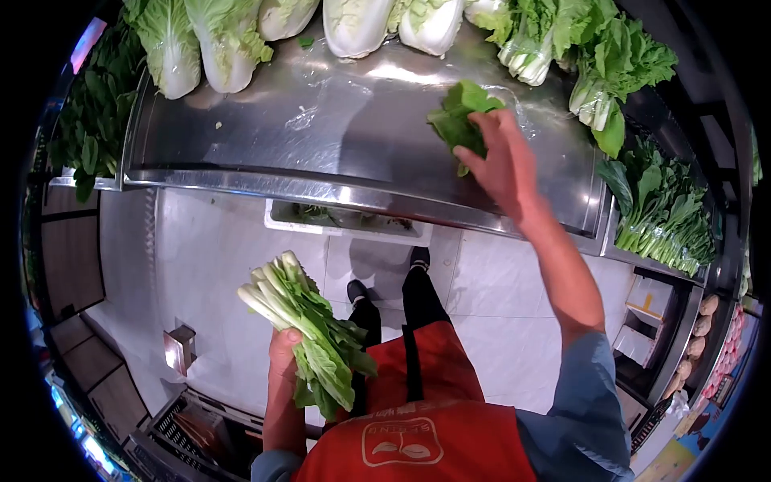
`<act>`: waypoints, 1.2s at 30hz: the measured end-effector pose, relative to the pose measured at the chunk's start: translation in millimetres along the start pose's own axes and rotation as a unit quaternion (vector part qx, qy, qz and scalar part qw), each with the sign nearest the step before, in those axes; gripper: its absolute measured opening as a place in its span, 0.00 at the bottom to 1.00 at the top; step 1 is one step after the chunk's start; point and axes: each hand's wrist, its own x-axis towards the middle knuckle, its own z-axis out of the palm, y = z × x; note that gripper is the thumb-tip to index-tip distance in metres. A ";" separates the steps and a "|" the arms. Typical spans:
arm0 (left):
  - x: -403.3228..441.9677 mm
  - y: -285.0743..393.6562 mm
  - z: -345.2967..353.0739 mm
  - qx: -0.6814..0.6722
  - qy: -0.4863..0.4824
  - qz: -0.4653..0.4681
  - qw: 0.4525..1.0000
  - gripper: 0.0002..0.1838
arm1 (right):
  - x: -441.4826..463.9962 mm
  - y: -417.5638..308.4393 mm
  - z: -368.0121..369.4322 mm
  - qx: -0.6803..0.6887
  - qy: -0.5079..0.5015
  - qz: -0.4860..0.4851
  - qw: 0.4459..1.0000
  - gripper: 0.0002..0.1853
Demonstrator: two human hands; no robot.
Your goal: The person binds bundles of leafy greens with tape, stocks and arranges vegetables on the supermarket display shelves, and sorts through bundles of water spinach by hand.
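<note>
My left hand [284, 353] is wrapped round a bunch of leafy greens [309, 341] with pale stalks, held above the floor at my left side. The stalk ends point up and away from me, and the leaves hang toward my apron. Over the steel counter [265, 140], my right hand [504, 157] has its thumb and fingers about some loose green leaves [462, 120]. Part of those leaves is hidden behind the fingers.
Napa cabbages [353, 28] line the counter's back. Wrapped greens [598, 100] lie at its right, with more leafy bundles [662, 213] beyond. A white foam box [345, 231] with leaf scraps stands under the front edge. A black crate [193, 430] is behind my left.
</note>
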 end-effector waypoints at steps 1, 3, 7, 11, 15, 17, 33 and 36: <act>-2.5 2.1 0.3 0.013 0.004 0.013 1.000 0.47 | 1.9 7.8 4.3 0.004 -0.020 0.004 1.000 0.17; -6.6 5.7 4.8 0.036 0.009 0.038 0.999 0.47 | -4.3 4.8 -0.7 0.049 0.055 -0.035 0.997 0.14; -8.0 -2.3 -13.8 0.038 0.019 0.042 0.998 0.48 | -47.0 -42.6 -39.0 0.108 0.151 -0.130 0.974 0.13; -13.0 2.3 -2.0 0.042 0.054 0.049 0.996 0.49 | -132.0 -59.8 11.2 0.269 -0.089 -0.209 0.936 0.14; -13.9 2.0 -6.4 0.061 0.043 0.055 0.996 0.50 | -167.1 -44.3 122.9 0.332 -0.123 -0.002 0.935 0.07; -12.7 2.1 -10.3 0.069 0.042 0.063 0.995 0.50 | -148.4 -37.7 161.2 0.338 -0.124 0.090 0.929 0.06; -17.4 4.5 -13.2 0.064 -0.044 0.100 0.992 0.43 | -128.3 -114.7 76.2 0.293 -0.081 -0.182 0.935 0.10; -27.4 13.4 -15.3 0.050 -0.039 0.085 0.994 0.47 | -49.3 -110.3 22.0 0.251 0.079 -0.222 0.939 0.11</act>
